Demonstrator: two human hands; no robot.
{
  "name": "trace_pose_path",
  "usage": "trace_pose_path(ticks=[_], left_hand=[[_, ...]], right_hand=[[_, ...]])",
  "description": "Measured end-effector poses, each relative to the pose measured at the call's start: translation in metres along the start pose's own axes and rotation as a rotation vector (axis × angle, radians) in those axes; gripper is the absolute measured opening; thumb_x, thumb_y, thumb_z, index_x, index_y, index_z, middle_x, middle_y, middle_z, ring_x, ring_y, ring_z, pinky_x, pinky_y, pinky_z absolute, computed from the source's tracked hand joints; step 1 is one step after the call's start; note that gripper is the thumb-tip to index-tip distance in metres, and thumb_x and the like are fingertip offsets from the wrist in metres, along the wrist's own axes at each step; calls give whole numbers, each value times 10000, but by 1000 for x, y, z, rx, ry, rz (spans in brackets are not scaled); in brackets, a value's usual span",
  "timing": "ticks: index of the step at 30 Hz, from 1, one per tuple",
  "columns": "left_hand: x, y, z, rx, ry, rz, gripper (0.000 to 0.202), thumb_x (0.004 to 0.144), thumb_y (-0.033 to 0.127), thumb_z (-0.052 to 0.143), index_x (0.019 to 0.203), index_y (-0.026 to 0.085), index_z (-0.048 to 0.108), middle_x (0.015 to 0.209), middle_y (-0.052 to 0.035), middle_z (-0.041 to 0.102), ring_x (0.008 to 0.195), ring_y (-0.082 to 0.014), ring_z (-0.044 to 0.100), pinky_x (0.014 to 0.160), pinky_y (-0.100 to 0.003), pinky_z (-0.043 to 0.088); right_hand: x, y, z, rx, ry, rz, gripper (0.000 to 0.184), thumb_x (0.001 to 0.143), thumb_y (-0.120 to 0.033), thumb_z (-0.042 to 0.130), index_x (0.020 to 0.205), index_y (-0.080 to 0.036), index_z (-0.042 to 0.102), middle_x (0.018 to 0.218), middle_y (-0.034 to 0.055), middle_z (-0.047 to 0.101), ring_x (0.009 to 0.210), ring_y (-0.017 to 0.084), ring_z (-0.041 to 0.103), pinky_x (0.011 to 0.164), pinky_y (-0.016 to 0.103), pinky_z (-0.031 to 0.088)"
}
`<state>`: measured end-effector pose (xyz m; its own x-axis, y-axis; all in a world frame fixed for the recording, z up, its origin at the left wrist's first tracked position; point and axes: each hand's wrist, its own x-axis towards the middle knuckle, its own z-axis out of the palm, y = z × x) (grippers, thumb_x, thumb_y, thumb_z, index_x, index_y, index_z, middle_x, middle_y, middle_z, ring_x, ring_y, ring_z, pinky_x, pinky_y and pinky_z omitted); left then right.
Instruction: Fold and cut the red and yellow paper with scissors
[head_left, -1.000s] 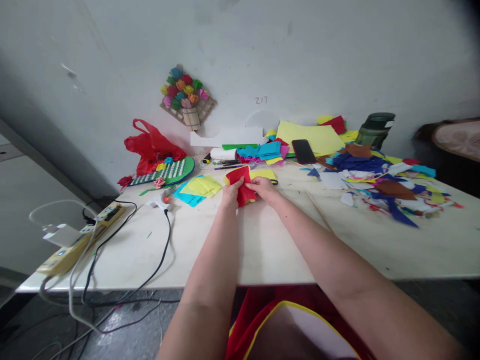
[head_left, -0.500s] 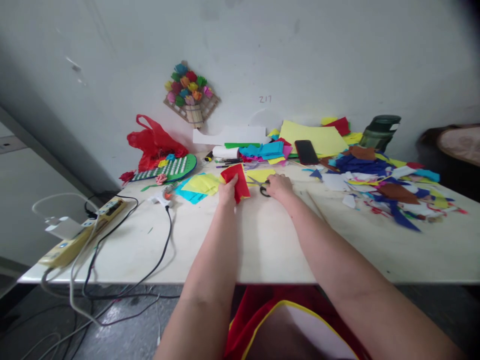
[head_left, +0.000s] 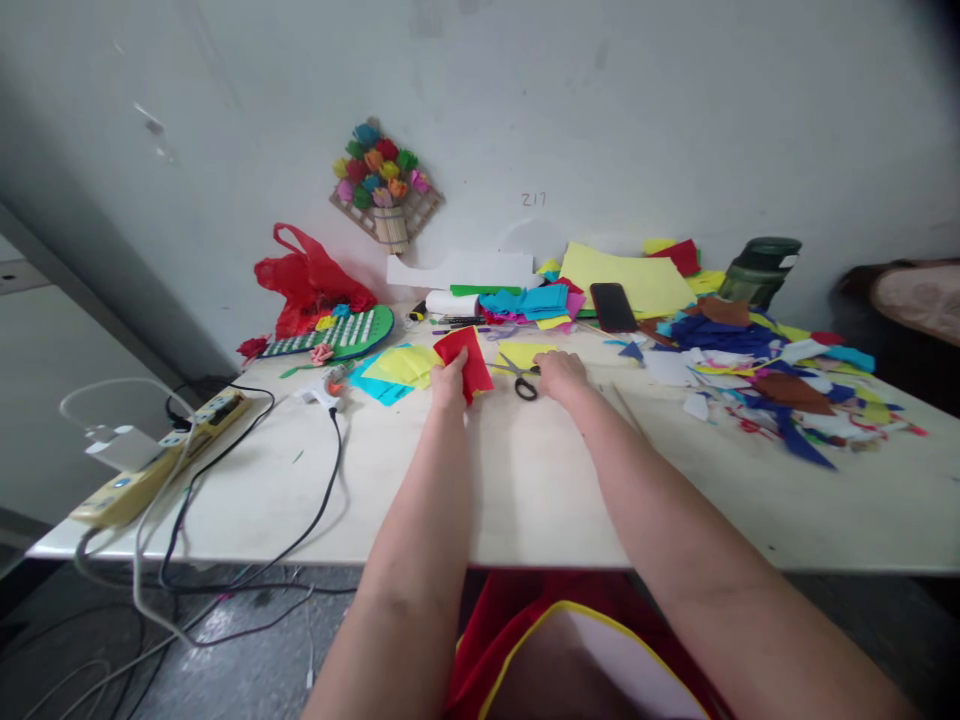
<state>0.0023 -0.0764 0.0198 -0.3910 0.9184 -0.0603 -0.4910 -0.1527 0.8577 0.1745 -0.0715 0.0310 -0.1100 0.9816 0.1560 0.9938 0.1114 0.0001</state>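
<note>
My left hand (head_left: 450,375) is closed on red paper (head_left: 463,362), which shows a thin yellow edge. At its left, a yellow sheet (head_left: 405,366) overlaps a blue sheet (head_left: 386,388) on the table. Black-handled scissors (head_left: 519,374) lie right of the red paper, blades slightly apart and pointing left. My right hand (head_left: 562,376) has its fingers curled at the upper handle loop, while the lower loop shows free of them. Just behind the scissors is another yellow piece of paper (head_left: 529,352).
On the right, paper scraps (head_left: 780,370) are heaped near a phone (head_left: 613,307) and a green bottle (head_left: 759,272). To the left are a glue gun (head_left: 326,390), a power strip (head_left: 161,465) with cables, a green board (head_left: 352,335) and a red bag (head_left: 304,285).
The scissors have turned slightly at my right hand, their lower loop coming nearer me. My left hand and the red paper have shifted a little left. The view has moved slightly.
</note>
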Motion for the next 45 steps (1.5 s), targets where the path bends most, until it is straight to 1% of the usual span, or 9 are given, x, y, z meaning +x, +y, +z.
trace_pose_path(ticks=[5,11,17,25,28,31,35,37,45], left_hand=[[1,-1,0,4,-2,2,263,561,260,733,726,125,578,662,-50,617,560,-164,603,547,-284,493],[2,-2,-1,-2,2,10,266,552,273,737,698,120,575,640,-46,616,543,-146,592,520,-256,488],[1,-1,0,-3,12,0,264,546,270,740,689,127,570,619,-38,612,540,-143,588,522,-247,483],[-1,2,0,-28,7,-18,246,559,244,733,710,115,589,636,-50,620,558,-160,601,550,-275,497],[-1,3,1,-101,-2,-42,225,577,211,724,740,120,599,675,-56,635,592,-165,614,588,-287,512],[0,4,3,-179,-24,-101,180,612,174,698,753,116,602,709,-66,647,615,-159,620,618,-286,520],[-1,6,5,-219,-75,-197,126,669,175,657,757,105,600,730,-86,654,634,-165,626,640,-291,522],[-1,6,6,-227,-100,-221,117,691,182,640,768,103,601,744,-94,657,642,-168,630,643,-289,520],[-2,6,6,-264,-166,-249,120,727,197,616,780,91,602,718,-96,654,630,-164,626,664,-283,514]], right_hand=[[-3,-6,-6,36,-22,28,381,716,-152,514,1088,-190,589,1063,120,607,975,258,549,705,315,394],[-9,-15,-14,81,-44,34,378,740,-343,492,1053,-166,611,1070,151,590,1006,302,525,761,366,392],[-9,-21,-12,26,-83,38,407,664,-221,574,1067,-159,583,1036,152,596,964,283,552,720,329,409],[-7,-18,-14,53,19,51,275,704,-163,555,970,-177,620,945,133,639,951,266,560,712,326,415],[-4,-14,-13,189,95,131,252,728,-247,546,964,-210,628,929,110,650,900,270,586,689,341,429],[0,-14,-9,487,171,146,248,728,-298,555,956,-231,624,862,67,662,818,234,612,652,317,442],[1,-23,-3,1074,66,88,263,725,-304,576,967,-201,576,699,9,627,539,132,587,453,216,404],[-3,-28,-3,1239,2,55,288,707,-353,605,941,-191,565,637,-11,592,471,103,547,394,184,361],[-12,-32,-4,1334,-234,-110,339,697,-495,585,798,-177,529,611,-11,564,461,80,509,381,163,338]])
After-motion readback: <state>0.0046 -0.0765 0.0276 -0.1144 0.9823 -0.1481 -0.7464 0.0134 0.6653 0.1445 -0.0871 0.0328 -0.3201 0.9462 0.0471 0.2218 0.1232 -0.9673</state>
